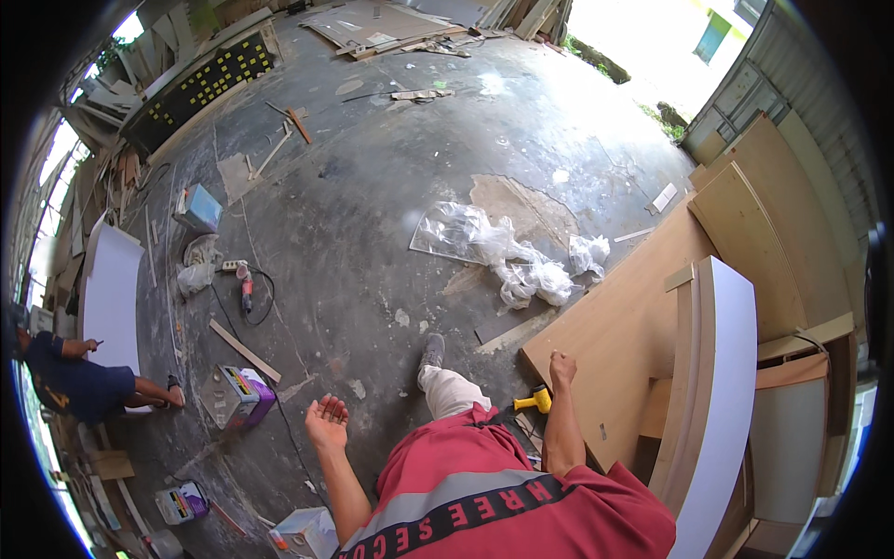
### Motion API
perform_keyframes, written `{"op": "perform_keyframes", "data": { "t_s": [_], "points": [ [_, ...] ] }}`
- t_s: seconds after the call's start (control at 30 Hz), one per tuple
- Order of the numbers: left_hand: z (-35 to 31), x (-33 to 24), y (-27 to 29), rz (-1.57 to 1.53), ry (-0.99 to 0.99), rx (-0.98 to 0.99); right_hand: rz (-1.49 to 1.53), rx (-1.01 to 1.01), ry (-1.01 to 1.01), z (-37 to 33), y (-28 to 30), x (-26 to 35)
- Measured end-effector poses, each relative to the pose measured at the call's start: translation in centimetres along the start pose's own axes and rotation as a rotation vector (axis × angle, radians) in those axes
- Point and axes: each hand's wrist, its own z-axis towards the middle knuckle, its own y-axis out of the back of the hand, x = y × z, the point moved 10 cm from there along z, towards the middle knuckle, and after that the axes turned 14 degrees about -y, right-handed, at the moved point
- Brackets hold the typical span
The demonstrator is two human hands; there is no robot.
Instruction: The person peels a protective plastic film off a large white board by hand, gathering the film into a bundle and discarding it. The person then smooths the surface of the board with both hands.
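My left hand (326, 424) is held out low over the floor, palm up, its slightly curled fingers apart and nothing in it. My right hand (562, 366) is closed in a loose fist, and nothing shows in or sticks out of it. It appears in front of the near corner of a large plywood panel (615, 317); I cannot tell whether it touches the wood. Left of my right forearm is a yellow power tool (534, 401) with a dark end. One shoe (433, 350) of mine is stretched forward on the concrete.
Crumpled clear plastic sheeting (503, 252) lies ahead. At left are a red-and-grey angle grinder (246, 291) with its cord, a wood strip (244, 350) and several square cans (240, 399). A white-faced curved panel (731, 373) stands right. Another person (79, 377) is far left by a white sheet (112, 289).
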Motion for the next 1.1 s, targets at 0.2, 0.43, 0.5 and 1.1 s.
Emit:
{"op": "perform_keyframes", "data": {
  "t_s": [0.2,0.43,0.5,1.1],
  "points": [
    [10.1,-1.7,-13.1,0.075,-0.022,0.112,-0.032,0.286,0.03,4.8,-12.0,0.4],
    [17.5,-2.2,-20.6,0.258,-0.031,0.122,-0.044,0.398,0.297,2.8,-16.5,20.3],
    [19.7,-0.7,-20.3,0.348,0.04,0.091,-0.012,0.418,0.368,1.6,-17.0,25.6],
    [51.1,-2.4,-48.2,0.767,-0.076,0.26,0.143,0.461,-0.237,8.6,-21.5,26.1]
  ]
}}
